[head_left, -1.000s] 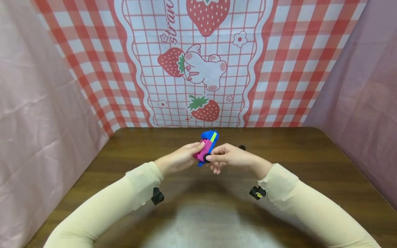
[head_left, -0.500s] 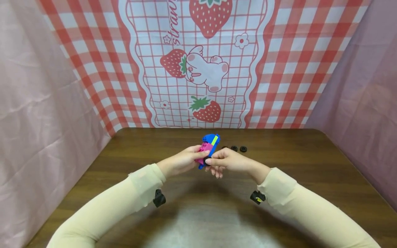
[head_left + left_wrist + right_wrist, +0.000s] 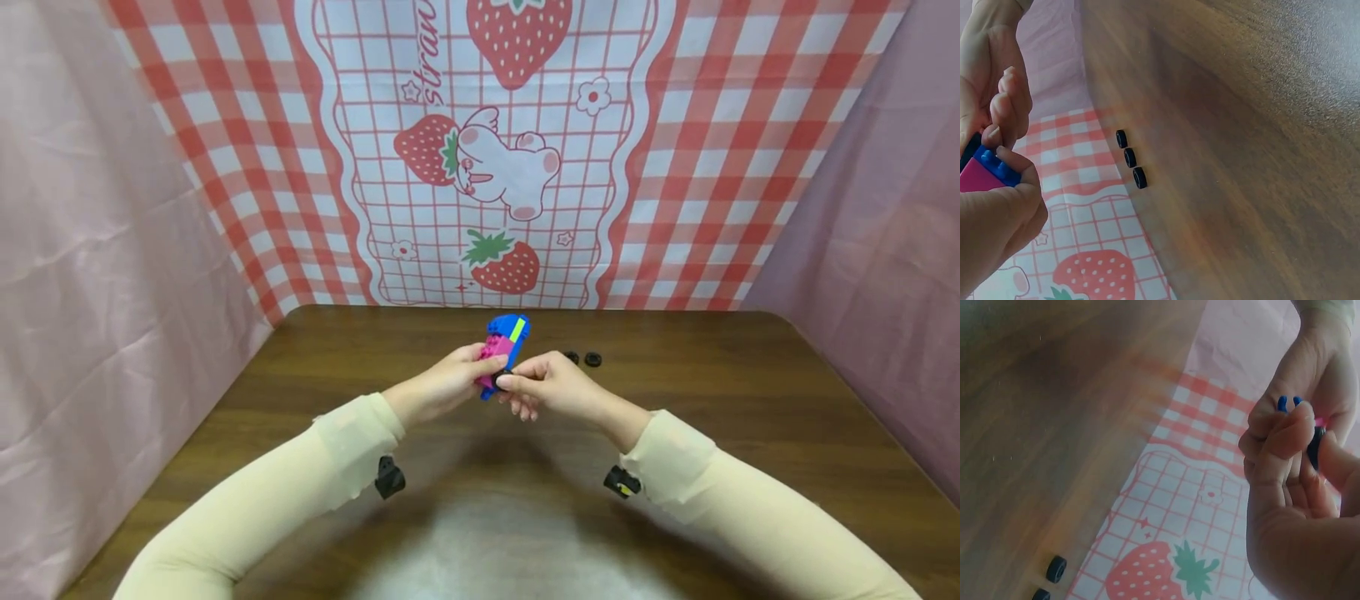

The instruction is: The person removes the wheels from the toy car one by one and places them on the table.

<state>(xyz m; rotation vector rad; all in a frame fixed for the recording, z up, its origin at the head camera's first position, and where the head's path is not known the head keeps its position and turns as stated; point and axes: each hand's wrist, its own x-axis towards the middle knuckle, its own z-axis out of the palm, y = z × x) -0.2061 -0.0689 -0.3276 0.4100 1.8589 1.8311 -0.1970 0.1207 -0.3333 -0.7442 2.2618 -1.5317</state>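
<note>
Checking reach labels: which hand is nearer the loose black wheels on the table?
Right. The right hand is just in front of the black wheels; the left hand is farther off, beyond the toy car both hold.

One toy block assembly of blue, pink and lime-green plastic bricks [image 3: 503, 354] is present, held between one left hand [image 3: 442, 385] and one right hand [image 3: 553, 385]. Three small black round plastic wheels [image 3: 1130, 158] lie in a row on the one brown wooden table [image 3: 720, 417]; the head view shows only two of them beyond the right hand. One pink-and-red checked strawberry-print backdrop cloth [image 3: 495, 150] hangs behind the table.
</note>
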